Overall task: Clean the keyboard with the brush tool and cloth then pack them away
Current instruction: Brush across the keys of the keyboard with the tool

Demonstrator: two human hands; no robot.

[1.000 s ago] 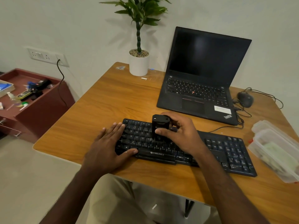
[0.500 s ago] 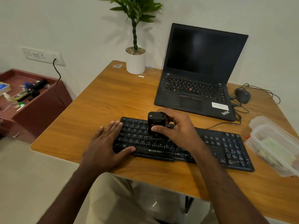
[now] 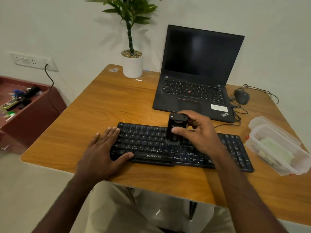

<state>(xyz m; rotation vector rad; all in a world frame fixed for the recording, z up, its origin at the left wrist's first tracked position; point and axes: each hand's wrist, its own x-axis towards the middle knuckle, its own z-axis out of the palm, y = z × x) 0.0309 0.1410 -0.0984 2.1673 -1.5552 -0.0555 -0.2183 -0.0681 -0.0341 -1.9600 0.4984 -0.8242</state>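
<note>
Change: black cylindrical brush tool (image 3: 175, 127) now further toward the right hand's side of the keys than a second ago, about over the J–K keys; left hand in the same spot.
Right hand (image 3: 197, 133): wrapped around the brush tool, thumb across its front, fingers curled behind; tool upright, its lower end down on the key rows.
Left hand (image 3: 102, 151): flat and spread, palm down, holding nothing; fingers over the near-left corner of the keyboard, thumb against its front edge.
Keyboard: long black plastic keyboard (image 3: 232, 148) lying on the brown wooden table (image 3: 104, 108), under both hands, running on past the right hand.
Beyond the right hand: open black laptop (image 3: 198, 71) with dark screen; black wired mouse (image 3: 242, 96) beside it.
Outside the right hand: clear plastic lidded container (image 3: 276, 143) with something pale green inside, just off the keyboard's end; cannot tell whether that is the cloth.
Beyond the left hand: green plant in a white round pot (image 3: 132, 65).
</note>
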